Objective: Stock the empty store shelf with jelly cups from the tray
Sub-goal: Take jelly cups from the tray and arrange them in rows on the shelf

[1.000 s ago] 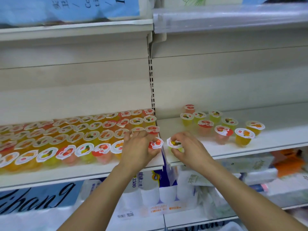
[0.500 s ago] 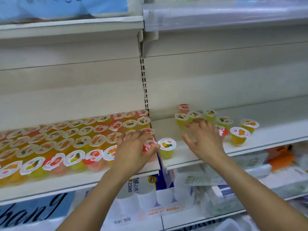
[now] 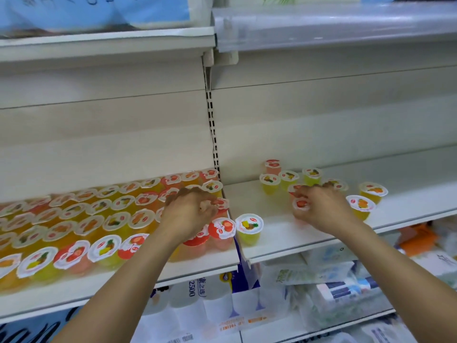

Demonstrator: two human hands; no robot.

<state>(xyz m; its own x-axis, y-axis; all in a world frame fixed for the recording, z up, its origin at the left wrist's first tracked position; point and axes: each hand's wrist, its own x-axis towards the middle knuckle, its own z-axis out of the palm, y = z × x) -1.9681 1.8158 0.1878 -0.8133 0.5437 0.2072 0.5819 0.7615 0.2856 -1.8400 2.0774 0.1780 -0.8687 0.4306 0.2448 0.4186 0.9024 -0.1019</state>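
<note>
Right shelf (image 3: 408, 184): being stocked; about ten jelly cups standing loosely, mostly toward the far left.
Tray of jelly cups (image 3: 81, 224): sitting on the left shelf, packed tight, so neighbours risk tipping when one is lifted.
Left hand (image 3: 190, 214): grip curling over a red-lidded cup (image 3: 220, 203) at the tray's right edge.
Right hand (image 3: 321, 206): pinching a strawberry cup (image 3: 300, 204) among standing cups, likely nudging them.
Pineapple cup (image 3: 248, 227): standing near the shelf's front edge, where a brushing wrist could be knocking it off.

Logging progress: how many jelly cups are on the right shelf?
10 jelly cups: one at the front left, six clustered at the back, one in the right hand, two to its right. The hand may hide more.
</note>
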